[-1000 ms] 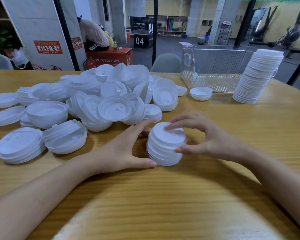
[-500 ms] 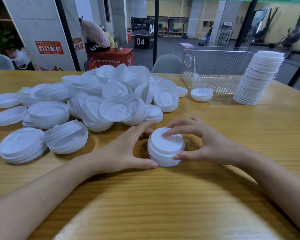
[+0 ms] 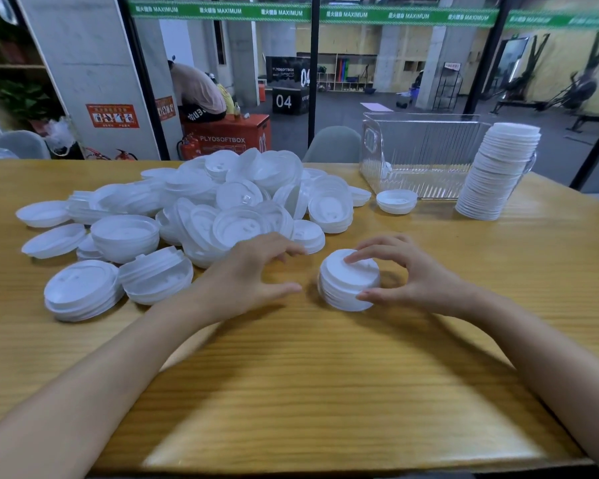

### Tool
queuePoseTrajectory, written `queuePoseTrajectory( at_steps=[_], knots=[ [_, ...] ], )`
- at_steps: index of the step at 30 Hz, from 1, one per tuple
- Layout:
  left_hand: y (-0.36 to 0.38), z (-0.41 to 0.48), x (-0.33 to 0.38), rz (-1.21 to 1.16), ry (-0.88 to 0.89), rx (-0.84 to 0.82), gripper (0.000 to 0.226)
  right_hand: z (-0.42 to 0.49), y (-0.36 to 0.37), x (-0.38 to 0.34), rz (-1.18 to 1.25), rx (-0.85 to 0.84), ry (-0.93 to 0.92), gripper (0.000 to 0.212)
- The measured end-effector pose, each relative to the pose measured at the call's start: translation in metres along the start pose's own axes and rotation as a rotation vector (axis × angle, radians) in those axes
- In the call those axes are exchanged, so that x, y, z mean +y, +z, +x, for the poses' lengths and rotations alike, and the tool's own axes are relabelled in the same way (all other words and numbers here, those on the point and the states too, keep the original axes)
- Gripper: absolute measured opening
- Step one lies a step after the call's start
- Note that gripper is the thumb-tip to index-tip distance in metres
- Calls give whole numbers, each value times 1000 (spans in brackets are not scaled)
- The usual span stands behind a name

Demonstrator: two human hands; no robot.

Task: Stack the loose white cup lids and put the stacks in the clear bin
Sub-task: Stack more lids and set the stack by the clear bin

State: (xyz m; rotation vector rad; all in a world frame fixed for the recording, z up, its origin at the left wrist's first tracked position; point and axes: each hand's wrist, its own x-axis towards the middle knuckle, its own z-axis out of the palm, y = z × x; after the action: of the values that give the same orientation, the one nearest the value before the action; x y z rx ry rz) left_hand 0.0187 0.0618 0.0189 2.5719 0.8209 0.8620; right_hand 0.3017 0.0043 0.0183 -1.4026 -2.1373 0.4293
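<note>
wooden table point(image 3: 325, 392) | orange box point(image 3: 227, 136) | black box "04" point(image 3: 286, 98) | grey chair point(image 3: 334, 144)

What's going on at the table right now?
A person is stacking white cup lids. The right hand grips a short stack on the table; the left hand hovers open beside it, near the loose pile. A tall stack stands beside the clear bin, which looks nearly empty.
</note>
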Motion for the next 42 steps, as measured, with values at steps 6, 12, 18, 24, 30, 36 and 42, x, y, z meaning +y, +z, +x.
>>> queuePoseTrajectory(
  at_steps=[6, 12, 18, 24, 30, 36, 42],
  knots=[
    [2, 33, 6, 722, 130, -81, 63, -2, 4, 1, -114, -20, 40, 78],
    [9, 60, -7, 1094, 36, -215, 65, -8, 11, 1, -71, -53, 46, 84],
    [7, 44, -17, 596, 101, 195, 55, -11, 12, 1, -18, -65, 30, 75],
    [-1, 14, -7, 185, -28, 304, 47, -10, 20, -2, 14, -84, 0, 76],
    [-1, 4, 3, 92, -117, 462, 59, -13, 21, -8, 36, -81, 18, 83],
    [13, 8, 35, -64, -153, 403, 65, -19, 10, -9, 4, -83, 56, 100],
    [33, 7, 39, -106, -178, 242, 63, -30, 7, -4, 34, -21, 112, 101]
  ],
)
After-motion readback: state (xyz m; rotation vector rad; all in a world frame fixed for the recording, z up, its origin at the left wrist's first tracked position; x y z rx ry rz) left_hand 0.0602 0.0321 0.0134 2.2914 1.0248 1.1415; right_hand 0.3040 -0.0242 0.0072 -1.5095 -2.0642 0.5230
